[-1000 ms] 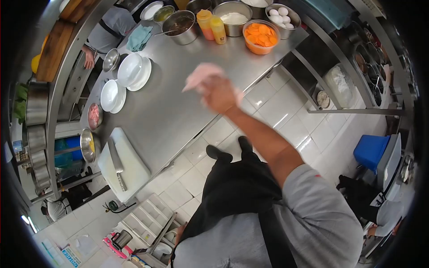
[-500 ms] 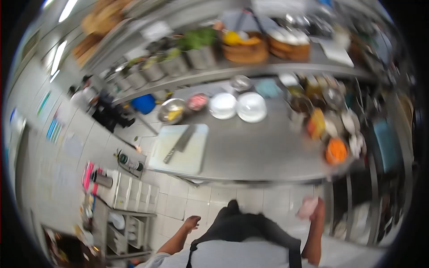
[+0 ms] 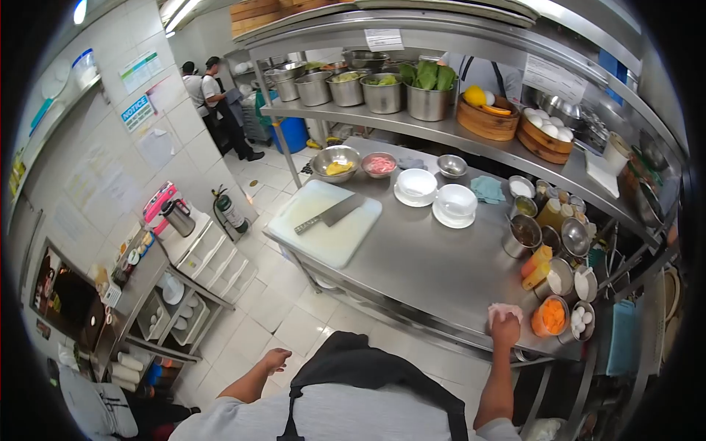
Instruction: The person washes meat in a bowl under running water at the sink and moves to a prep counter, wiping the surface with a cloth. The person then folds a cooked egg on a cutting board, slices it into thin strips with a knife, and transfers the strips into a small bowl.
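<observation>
A pale pink cloth [image 3: 509, 309] is in my right hand [image 3: 505, 329], whose fingers close over it at the front edge of the steel table [image 3: 434, 272]. Just right of that hand stand a container of orange pieces [image 3: 550, 317] and a bowl of eggs [image 3: 582, 320]. My left hand [image 3: 276, 360] hangs over the floor, its fingers curled with nothing visible in them. On the table's left end, a cleaver [image 3: 331, 214] lies across a white cutting board [image 3: 351, 231], away from both hands.
White bowls on plates [image 3: 416, 188] stand mid-table, near a blue-green cloth [image 3: 487, 189]. Bowls and sauce bottles [image 3: 539, 259] crowd the right side. A shelf [image 3: 471, 131] above holds steel pots and bamboo steamers [image 3: 487, 116]. Several people are nearby, one at lower left [image 3: 92, 397].
My right hand has brought the pink cloth forward from in front of the table to its edge. My left hand has curled more. The camera view has turned left, and another person shows at lower left.
</observation>
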A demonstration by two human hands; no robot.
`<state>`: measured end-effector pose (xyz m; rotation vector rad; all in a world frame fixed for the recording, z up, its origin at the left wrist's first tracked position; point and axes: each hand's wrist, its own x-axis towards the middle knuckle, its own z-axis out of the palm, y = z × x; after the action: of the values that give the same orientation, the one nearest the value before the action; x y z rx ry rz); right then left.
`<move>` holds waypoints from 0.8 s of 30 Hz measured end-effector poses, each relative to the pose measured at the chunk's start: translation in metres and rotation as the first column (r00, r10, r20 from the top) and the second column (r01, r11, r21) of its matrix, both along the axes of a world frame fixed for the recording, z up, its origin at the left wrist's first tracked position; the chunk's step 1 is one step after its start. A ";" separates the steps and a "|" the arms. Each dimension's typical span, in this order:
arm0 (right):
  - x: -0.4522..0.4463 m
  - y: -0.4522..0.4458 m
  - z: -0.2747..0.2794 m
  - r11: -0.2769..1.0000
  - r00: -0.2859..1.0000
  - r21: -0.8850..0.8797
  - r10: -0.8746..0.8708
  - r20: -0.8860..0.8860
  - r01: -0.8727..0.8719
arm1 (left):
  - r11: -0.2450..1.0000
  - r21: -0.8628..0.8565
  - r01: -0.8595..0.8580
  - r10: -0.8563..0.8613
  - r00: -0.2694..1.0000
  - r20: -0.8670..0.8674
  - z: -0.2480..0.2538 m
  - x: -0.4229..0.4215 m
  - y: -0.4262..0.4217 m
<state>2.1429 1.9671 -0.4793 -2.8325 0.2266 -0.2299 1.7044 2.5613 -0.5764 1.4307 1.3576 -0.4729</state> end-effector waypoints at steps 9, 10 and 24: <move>0.032 0.003 -0.021 0.986 0.979 -0.004 -0.165 -0.123 0.166 | 0.973 -0.116 0.201 -0.216 0.966 -0.139 -0.073 -0.087 0.034; 0.033 0.004 -0.018 0.987 0.973 -0.082 -0.154 -0.172 0.141 | 0.966 -0.134 0.219 -0.236 0.963 -0.128 -0.088 -0.085 0.040; 0.097 0.375 0.386 -0.059 0.732 0.906 0.568 0.377 -0.420 | 0.937 -0.346 -0.054 0.142 0.962 0.232 -0.098 0.127 0.166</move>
<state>2.2404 2.3422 -0.0936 -1.3439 -0.5313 0.2295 1.8311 2.7271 -0.6747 1.0930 1.0761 -0.4165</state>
